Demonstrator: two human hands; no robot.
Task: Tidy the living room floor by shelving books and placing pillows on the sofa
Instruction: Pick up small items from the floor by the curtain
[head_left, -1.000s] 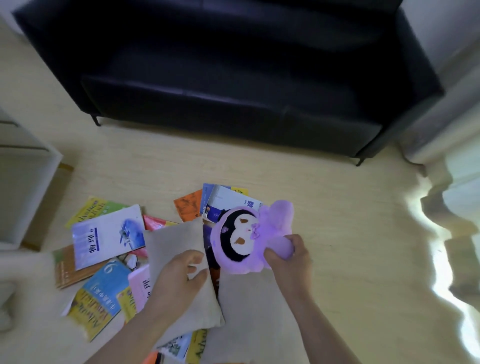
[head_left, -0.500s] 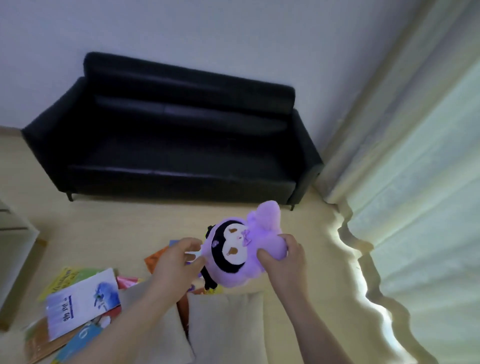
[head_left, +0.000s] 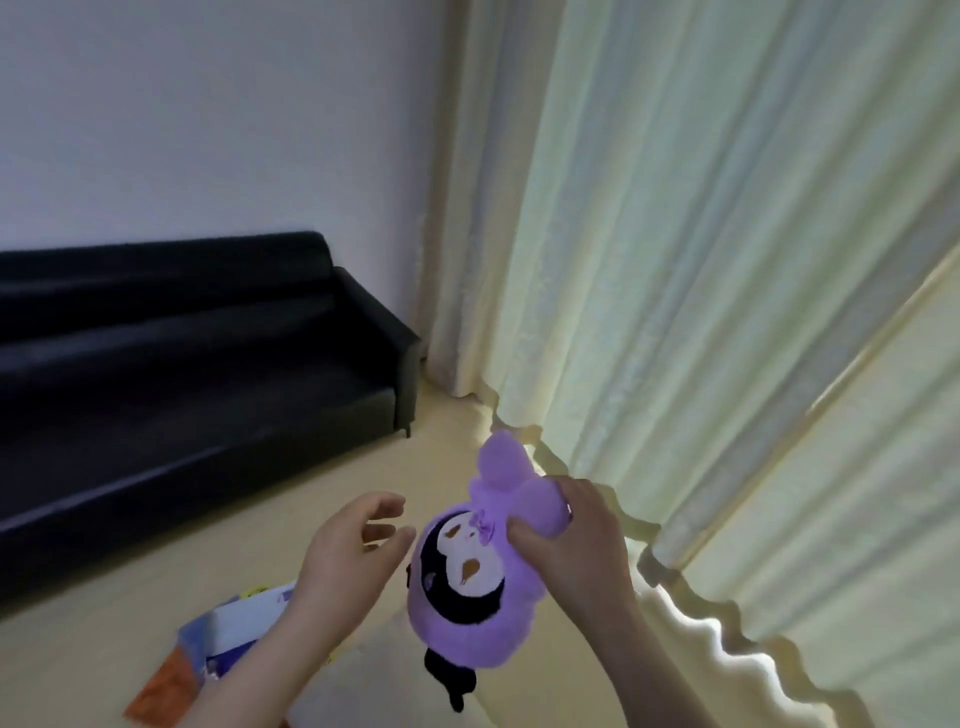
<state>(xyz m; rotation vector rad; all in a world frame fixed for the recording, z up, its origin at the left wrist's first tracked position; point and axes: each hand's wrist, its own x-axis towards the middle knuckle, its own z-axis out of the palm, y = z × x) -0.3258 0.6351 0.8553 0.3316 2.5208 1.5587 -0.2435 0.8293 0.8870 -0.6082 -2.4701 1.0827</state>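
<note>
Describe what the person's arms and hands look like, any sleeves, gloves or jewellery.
Both forearms are bare as far as the frame shows, with no sleeves in view. The left hand and right hand wear no gloves. No rings, watch or bracelets are visible on either, and no markings can be made out.

the right hand (head_left: 569, 540) is closed in a grip on the purple plush toy (head_left: 475, 587), with the thumb pressed into the front of it and the other fingers wrapped over the top, and its bare forearm runs down to the lower edge of the view. the left hand (head_left: 350, 553) is open and holds nothing, the palm turned toward the toy and the fingers (head_left: 384, 506) loosely curled just beside it. both forearms come up from the bottom and point forward, the left one lighter in the light.
</note>
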